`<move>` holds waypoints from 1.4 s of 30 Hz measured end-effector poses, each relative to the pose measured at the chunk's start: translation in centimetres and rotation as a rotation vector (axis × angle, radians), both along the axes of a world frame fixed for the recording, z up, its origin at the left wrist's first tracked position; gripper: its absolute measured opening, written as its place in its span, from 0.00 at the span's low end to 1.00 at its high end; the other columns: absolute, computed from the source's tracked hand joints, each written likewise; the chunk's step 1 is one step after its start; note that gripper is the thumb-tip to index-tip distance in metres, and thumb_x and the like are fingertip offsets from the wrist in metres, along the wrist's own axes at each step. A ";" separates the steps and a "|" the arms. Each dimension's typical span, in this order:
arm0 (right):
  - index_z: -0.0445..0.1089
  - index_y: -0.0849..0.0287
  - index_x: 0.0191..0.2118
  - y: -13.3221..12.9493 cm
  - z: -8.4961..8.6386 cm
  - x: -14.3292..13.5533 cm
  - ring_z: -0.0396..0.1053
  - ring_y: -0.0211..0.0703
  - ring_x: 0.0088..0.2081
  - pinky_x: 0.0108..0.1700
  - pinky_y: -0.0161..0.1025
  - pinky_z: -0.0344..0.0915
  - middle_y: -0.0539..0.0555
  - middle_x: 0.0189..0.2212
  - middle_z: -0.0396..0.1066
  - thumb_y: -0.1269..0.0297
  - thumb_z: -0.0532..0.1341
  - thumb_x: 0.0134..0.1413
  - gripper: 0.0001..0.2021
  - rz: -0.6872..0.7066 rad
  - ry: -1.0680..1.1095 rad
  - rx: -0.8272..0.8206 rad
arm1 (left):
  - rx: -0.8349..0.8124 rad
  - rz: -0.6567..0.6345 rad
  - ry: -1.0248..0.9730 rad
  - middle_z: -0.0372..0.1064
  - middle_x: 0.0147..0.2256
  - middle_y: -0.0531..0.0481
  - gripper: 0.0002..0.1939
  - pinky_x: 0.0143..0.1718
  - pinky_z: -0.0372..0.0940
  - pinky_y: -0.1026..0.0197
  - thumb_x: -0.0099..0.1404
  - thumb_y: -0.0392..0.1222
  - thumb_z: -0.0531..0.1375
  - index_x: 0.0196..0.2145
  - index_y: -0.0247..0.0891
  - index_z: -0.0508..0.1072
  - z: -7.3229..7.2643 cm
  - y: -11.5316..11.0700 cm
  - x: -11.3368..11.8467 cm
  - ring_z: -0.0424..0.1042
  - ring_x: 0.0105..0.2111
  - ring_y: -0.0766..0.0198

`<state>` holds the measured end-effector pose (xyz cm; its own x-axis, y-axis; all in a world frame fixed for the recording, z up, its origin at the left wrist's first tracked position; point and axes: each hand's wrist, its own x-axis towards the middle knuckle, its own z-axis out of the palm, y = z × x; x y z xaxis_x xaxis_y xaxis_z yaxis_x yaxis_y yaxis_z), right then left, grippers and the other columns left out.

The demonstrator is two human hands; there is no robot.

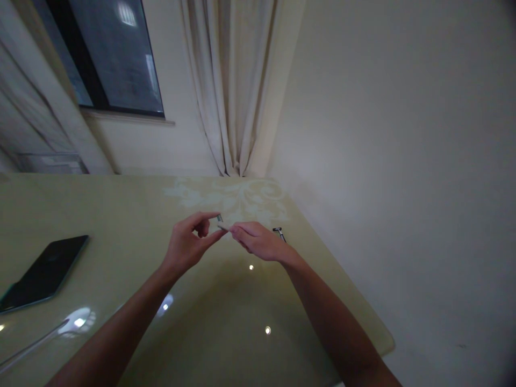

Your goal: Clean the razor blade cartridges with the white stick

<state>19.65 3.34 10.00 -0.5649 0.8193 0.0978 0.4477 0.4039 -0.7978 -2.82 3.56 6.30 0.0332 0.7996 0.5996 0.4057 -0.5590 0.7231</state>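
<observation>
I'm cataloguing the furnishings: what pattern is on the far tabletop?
Pale, leafy scrollwork on the tabletop; head view.

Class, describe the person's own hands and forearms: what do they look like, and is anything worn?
The left hand and right hand are bare: no gloves, and no ring shows. The left forearm and right forearm are bare too, with no sleeve, watch or bracelet in view.

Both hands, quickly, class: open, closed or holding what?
Left hand: thumb and forefinger pinching a small object, its kind unclear.
Right hand: fingers closed on the same object.
</observation>
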 end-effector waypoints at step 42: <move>0.66 0.57 0.30 0.0 0.8 0.8 0.64 0.42 0.33 0.36 0.37 0.58 0.49 0.27 0.66 0.54 0.50 0.77 0.22 0.006 -0.087 0.081 | 0.041 -0.007 0.021 0.65 0.24 0.59 0.19 0.28 0.62 0.66 0.61 0.49 0.73 0.48 0.40 0.83 -0.3 -0.4 0.2 0.62 0.23 0.69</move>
<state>20.45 3.39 10.76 -0.5787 0.8076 0.1138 0.5115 0.4681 -0.7205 -2.57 3.19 6.02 0.0515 0.7744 0.6306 0.4166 -0.5905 0.6912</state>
